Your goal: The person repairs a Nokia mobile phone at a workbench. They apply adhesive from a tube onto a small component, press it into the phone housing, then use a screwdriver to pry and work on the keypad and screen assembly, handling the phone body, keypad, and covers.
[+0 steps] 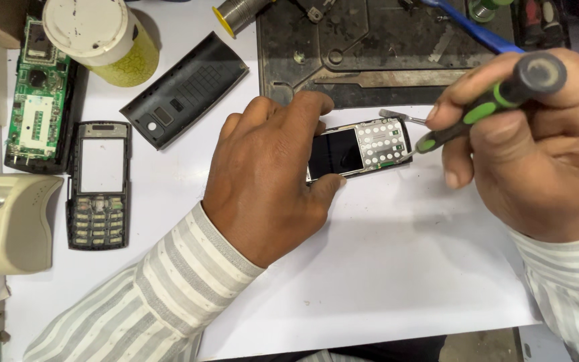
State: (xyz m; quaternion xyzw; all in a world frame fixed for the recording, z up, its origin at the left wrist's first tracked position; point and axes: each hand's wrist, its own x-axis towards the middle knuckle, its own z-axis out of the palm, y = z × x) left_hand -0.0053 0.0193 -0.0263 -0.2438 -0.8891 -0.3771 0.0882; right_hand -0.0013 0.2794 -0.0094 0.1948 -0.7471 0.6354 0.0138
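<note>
Opened phone (pixel 360 149) lies flat on white sheet, dark screen, keypad contacts exposed

The single head view looks steeply down from close above onto the white table (pixel 397 281), both forearms entering from the bottom edge.

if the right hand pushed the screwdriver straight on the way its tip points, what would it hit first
Most likely the opened phone. The right hand aims the green and black screwdriver down-left, its tip already at the keypad end, which the left hand steadies. Actual contact is unclear.
</note>
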